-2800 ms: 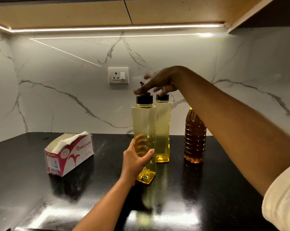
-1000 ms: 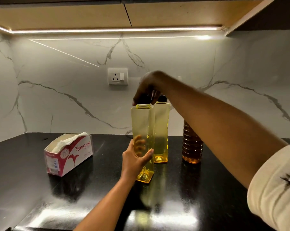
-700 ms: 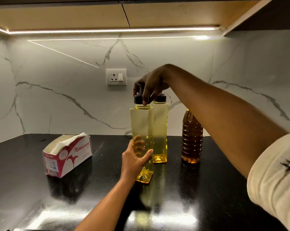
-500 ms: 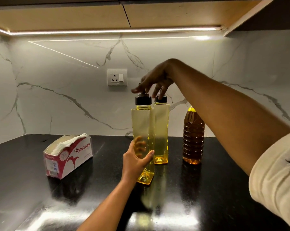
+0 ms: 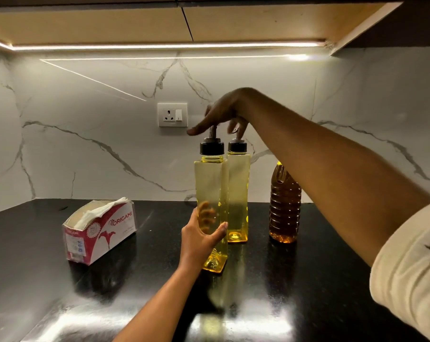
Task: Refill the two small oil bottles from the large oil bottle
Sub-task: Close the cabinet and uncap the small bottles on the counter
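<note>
Uncapping looks the step in hand — your left hand point(image 5: 201, 241) clamps the near small bottle point(image 5: 210, 186) on the table point(image 5: 307, 280), right hand point(image 5: 225, 114) spread over its cap point(image 5: 212, 148). Next needs a firm twist — large oil bottle point(image 5: 284, 206) stands just right.
</note>
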### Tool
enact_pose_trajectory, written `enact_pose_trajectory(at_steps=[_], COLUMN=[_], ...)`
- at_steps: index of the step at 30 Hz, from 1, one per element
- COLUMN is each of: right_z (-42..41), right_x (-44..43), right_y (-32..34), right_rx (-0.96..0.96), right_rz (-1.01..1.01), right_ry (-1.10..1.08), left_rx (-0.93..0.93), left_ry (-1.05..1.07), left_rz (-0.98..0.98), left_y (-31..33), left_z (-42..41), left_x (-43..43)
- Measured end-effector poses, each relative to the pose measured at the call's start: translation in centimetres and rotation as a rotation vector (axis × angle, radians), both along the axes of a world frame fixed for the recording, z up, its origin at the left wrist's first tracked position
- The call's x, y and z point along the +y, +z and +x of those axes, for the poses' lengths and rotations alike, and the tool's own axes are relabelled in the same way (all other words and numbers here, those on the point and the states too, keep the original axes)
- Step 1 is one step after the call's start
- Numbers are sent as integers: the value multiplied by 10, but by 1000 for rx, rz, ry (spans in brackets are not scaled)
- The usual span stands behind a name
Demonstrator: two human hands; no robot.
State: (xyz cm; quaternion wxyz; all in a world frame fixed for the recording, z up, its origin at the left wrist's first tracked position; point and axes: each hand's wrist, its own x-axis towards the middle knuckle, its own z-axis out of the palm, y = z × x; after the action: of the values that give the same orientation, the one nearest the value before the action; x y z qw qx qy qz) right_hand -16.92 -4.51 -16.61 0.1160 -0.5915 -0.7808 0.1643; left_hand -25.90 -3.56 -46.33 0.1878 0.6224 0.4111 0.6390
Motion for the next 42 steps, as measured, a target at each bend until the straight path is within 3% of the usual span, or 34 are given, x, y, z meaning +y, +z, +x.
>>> enact_pose_trajectory(at_steps=[3,9,18,24,29,34,42], right_z=[-8,-10,5,-2,-12,-7,0], right_x=[3,9,3,3,8,-8,1], right_y=[-11,-6,3,5,-2,9,-14], right_rx=[-18,-164,-63,-49,-186,-89,147], right_rz=[12,7,-115,-5,10,-68,-31], right_ry=[-101,-20,199,-95,-69,81,-27], left_rx=[-9,-8,4,0,-24,-17,-25], left_ry=[5,21,13,11,-7,-5,20], left_rz=[-9,-8,-1,-5,-17,-24,-33], left_y=[0,-1,-1,-1,-1,-1,-2], left_z=[0,0,0,0,0,0,0], left_x=[0,2,2,3,2,1,4])
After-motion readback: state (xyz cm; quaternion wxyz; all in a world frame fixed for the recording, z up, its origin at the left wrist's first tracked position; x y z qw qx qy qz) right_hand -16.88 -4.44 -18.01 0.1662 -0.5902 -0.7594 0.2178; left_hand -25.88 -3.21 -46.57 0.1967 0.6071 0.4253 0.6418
